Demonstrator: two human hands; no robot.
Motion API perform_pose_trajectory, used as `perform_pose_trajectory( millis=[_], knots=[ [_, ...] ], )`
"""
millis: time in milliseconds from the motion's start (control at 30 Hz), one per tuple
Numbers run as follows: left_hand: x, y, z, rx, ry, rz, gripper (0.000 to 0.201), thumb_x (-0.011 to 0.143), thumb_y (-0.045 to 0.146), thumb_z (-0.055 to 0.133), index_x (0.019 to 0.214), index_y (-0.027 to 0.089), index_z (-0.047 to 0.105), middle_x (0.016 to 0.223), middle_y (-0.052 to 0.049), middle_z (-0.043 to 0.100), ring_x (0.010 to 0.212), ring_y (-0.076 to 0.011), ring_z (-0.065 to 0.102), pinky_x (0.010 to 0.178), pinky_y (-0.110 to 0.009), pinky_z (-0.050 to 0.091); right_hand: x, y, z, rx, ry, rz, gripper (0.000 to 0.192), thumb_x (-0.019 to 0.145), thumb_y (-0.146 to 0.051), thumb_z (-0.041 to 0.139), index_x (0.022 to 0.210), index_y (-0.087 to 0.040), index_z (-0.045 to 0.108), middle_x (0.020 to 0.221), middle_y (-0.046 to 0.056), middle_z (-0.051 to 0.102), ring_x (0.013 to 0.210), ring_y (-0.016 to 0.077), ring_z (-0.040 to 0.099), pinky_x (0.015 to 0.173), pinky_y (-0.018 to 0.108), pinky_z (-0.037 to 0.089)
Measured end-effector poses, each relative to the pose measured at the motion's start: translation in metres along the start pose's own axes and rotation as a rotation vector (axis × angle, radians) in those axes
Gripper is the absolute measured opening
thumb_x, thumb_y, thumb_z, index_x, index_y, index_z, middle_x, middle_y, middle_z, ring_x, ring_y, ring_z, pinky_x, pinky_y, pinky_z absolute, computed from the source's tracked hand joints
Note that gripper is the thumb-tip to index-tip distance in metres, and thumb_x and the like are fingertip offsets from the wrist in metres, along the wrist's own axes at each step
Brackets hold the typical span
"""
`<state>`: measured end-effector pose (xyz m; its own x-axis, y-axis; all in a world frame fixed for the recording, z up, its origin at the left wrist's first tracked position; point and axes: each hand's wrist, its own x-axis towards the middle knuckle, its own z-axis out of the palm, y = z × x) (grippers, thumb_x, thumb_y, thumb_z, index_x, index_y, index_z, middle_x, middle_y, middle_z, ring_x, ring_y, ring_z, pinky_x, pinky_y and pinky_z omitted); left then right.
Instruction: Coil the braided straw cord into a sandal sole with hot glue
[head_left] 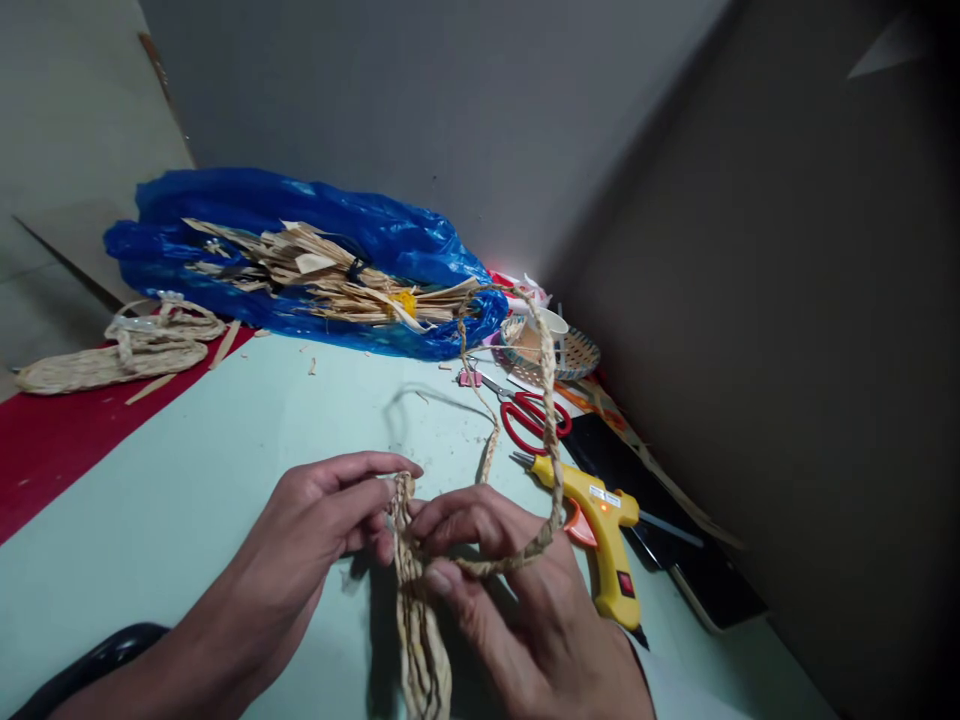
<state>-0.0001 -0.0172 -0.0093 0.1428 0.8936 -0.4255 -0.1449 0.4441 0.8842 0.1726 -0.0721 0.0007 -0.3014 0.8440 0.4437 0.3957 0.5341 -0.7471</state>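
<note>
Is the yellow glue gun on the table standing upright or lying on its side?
Lying on its side. The yellow glue gun rests flat on the pale green table, its nozzle pointing toward the red-handled scissors.

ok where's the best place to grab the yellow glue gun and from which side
Probably by the handle, coming in from the right: the glue gun lies flat with its handle pointing toward the person and its nozzle pointing away left toward the red scissors. The braided loop crosses the barrel, so avoid that end.
</note>
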Motion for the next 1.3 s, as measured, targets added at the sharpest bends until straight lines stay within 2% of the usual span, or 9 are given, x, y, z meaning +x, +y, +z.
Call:
perform_pose_trajectory(
  millis=[167,367,600,733,867,1067,1300],
  knots=[
    [-0.0019,0.0005,-0.002,-0.047,-0.024,0.023,0.017,0.065,0.031,0.081,0.08,0.023,0.081,0.076,-0.001,0.076,0.06,-0.0135,0.062,0.061,-0.024,0.052,0.0014,0.0013,-0.0038,0.008,0.007,-0.012,0.01,0.095,-0.01,0.059,0.097,-0.017,0.066,0.1,0.006,0.073,0.096,0.013,0.071,0.089,0.021,0.054],
    [-0.0025,0.0017,-0.0023,-0.029,-0.013,0.003,0.018,0.061,0.03,0.088,0.077,0.023,0.082,0.075,0.0,0.076,0.059,-0.0122,0.062,0.058,-0.02,0.051,0.0039,0.0034,-0.0085,0.03,-0.022,0.053,0.01,0.098,-0.014,0.057,0.098,-0.02,0.064,0.1,0.004,0.073,0.096,0.0147,0.071,0.091,0.026,0.054],
    [0.0009,0.0012,-0.0003,-0.031,-0.006,0.035,0.014,0.064,0.031,0.086,0.075,0.023,0.082,0.07,-0.001,0.07,0.067,-0.0164,0.065,0.06,-0.021,0.054,0.0048,0.0072,-0.0085,0.009,-0.03,0.031,0.008,0.096,-0.013,0.061,0.098,-0.02,0.066,0.1,0.003,0.074,0.096,0.0141,0.072,0.09,0.025,0.055],
    [0.0006,0.0017,0.0001,-0.039,0.026,0.038,0.015,0.061,0.029,0.086,0.074,0.023,0.081,0.072,-0.002,0.071,0.071,-0.018,0.066,0.06,-0.022,0.055,0.0044,0.0062,-0.0073,0.04,-0.008,0.052,0.005,0.094,-0.013,0.066,0.095,-0.017,0.069,0.103,0.005,0.077,0.097,0.013,0.073,0.09,0.021,0.054],
    [0.0007,0.003,0.0002,-0.046,0.048,0.052,0.021,0.058,0.031,0.087,0.075,0.022,0.081,0.077,-0.004,0.075,0.065,-0.0161,0.064,0.058,-0.022,0.054,0.0032,0.0053,-0.0051,0.057,0.017,0.059,0.006,0.093,-0.013,0.068,0.096,-0.016,0.072,0.108,0.007,0.079,0.1,0.0135,0.075,0.091,0.021,0.055],
    [0.0004,0.0065,0.0008,-0.061,0.049,0.055,0.025,0.055,0.034,0.089,0.075,0.021,0.081,0.07,-0.002,0.072,0.06,-0.0145,0.062,0.057,-0.022,0.055,0.0042,0.0076,-0.0038,0.117,0.096,0.064,0.01,0.093,-0.011,0.069,0.095,-0.017,0.077,0.101,0.005,0.081,0.094,0.0139,0.076,0.087,0.023,0.058],
    [-0.0015,0.0047,-0.002,-0.061,0.042,0.077,0.028,0.057,0.038,0.091,0.078,0.022,0.083,0.07,-0.001,0.073,0.058,-0.0126,0.062,0.058,-0.019,0.057,0.0033,0.0078,-0.0038,0.093,0.157,0.094,0.007,0.093,-0.012,0.066,0.093,-0.017,0.071,0.096,0.004,0.077,0.092,0.0132,0.073,0.085,0.022,0.055]
  ],
)
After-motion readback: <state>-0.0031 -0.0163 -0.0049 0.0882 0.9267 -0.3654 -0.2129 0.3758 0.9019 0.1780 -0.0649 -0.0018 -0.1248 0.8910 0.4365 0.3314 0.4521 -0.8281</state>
